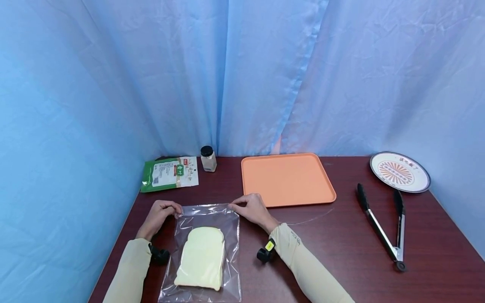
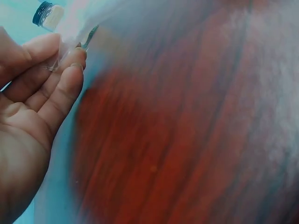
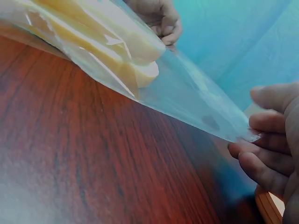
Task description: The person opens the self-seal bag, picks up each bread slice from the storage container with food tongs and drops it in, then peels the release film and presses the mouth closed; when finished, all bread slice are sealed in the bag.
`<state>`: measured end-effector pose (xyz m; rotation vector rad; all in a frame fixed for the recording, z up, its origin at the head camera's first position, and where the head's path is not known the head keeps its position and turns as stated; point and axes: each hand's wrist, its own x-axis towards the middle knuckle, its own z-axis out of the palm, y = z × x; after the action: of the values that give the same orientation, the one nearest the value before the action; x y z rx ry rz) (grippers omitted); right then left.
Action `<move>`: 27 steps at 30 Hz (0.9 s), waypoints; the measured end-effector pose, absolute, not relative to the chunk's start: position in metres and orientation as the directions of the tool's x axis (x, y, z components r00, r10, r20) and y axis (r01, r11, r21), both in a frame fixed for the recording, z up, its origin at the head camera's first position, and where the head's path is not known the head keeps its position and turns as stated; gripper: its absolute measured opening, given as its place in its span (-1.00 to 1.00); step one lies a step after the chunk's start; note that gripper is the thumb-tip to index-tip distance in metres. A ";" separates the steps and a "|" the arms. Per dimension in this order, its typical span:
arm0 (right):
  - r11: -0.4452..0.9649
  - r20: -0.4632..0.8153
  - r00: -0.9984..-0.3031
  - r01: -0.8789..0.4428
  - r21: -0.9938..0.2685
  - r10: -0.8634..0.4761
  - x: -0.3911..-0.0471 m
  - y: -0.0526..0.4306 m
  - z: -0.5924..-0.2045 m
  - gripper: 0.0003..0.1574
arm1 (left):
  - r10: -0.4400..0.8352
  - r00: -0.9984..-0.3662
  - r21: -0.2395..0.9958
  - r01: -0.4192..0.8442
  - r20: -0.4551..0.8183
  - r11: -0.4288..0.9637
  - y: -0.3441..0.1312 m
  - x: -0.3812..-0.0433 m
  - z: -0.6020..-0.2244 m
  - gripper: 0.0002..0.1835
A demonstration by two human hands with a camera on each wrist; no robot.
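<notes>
A clear plastic bag (image 1: 232, 252) lies on the table with slices of bread (image 1: 202, 256) inside. Stacked slices of the bread (image 3: 140, 70) show through the film in the right wrist view. At the bag's far left corner, my left hand (image 1: 157, 216) pinches the film between thumb and fingers. My right hand (image 1: 255, 210) holds the far right corner, the film tip caught among its fingers (image 3: 268, 122). Between the two hands the far edge of the bag is stretched nearly straight.
An orange tray (image 1: 288, 179) stands beyond my right hand. At the back left are a green and white pouch (image 1: 170, 173) and a small black-capped jar (image 1: 209, 160). Black-tipped tongs (image 1: 382, 231) lie spread on the right, below a patterned plate (image 1: 417, 183). Blue curtains surround the table.
</notes>
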<state>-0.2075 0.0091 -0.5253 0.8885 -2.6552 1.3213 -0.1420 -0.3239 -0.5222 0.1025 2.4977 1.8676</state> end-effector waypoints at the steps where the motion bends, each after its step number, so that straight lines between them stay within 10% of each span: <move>1: 0.480 0.279 -0.838 -0.506 -0.717 -0.468 -0.207 0.008 -0.525 -0.79 | 0.062 -0.998 0.961 0.045 0.029 0.274 -0.324 -0.142 -0.523 -0.70; 27: 0.439 0.253 -0.859 -0.456 -0.774 -0.446 -0.202 0.009 -0.518 -0.80 | -0.033 -0.999 0.993 0.023 0.027 0.118 -0.319 -0.135 -0.529 -0.65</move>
<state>-0.2023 0.0089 -0.5181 0.8321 -2.6553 1.4347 -0.1352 -0.3192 -0.5291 -0.0105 2.3806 2.1145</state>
